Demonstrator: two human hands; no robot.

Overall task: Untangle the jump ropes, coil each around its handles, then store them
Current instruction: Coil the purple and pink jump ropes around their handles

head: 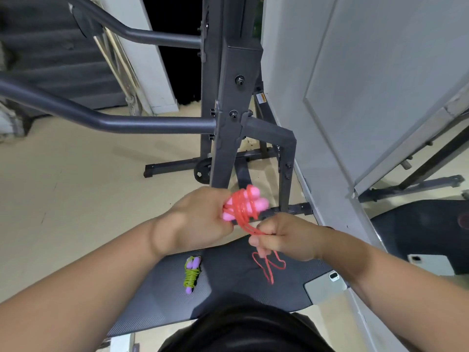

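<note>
My left hand (pixel 200 219) grips the two pink handles (pixel 250 203) of a jump rope, held side by side, with several turns of red cord (pixel 241 209) wound around them. My right hand (pixel 284 237) pinches the loose end of the same red cord close below the handles. A short tail of that cord (pixel 269 266) hangs from this hand above the black bench pad (pixel 228 283). A second jump rope (pixel 192 274), purple handles with green cord coiled around them, lies on the pad to the left.
A dark metal gym frame (pixel 233 118) with long bars (pixel 106 120) stands straight ahead. A grey door (pixel 368 97) is at the right. Two phones or tablets (pixel 326 285) lie beside the bench on the beige floor (pixel 63 186).
</note>
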